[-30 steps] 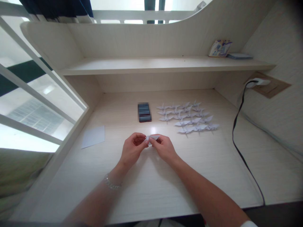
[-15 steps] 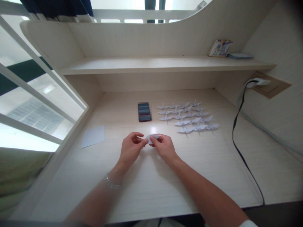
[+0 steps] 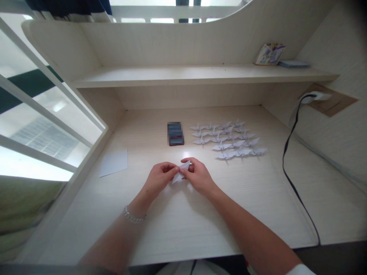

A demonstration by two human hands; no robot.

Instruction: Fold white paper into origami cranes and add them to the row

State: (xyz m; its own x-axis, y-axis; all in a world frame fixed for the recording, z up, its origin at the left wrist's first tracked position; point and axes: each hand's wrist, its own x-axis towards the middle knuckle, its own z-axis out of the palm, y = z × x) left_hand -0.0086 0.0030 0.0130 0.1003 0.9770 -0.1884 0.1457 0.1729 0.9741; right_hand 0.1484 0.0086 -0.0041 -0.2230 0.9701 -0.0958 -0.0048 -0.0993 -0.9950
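I see the left hand (image 3: 161, 176) and right hand (image 3: 201, 176), both closed in a pinch, holding a folded white paper (image 3: 185, 165) near origami cranes (image 3: 220, 147) on the surface (image 3: 183, 233).

Open desk (image 3: 137, 160) spreads left of the fingers (image 3: 168, 165), as far as a flat paper sheet (image 3: 113, 163). Ahead of them, a dark blurred item (image 3: 175, 133) blocks passage; ahead and right, paper cranes (image 3: 222, 146); farther right, a black cable (image 3: 283, 164).
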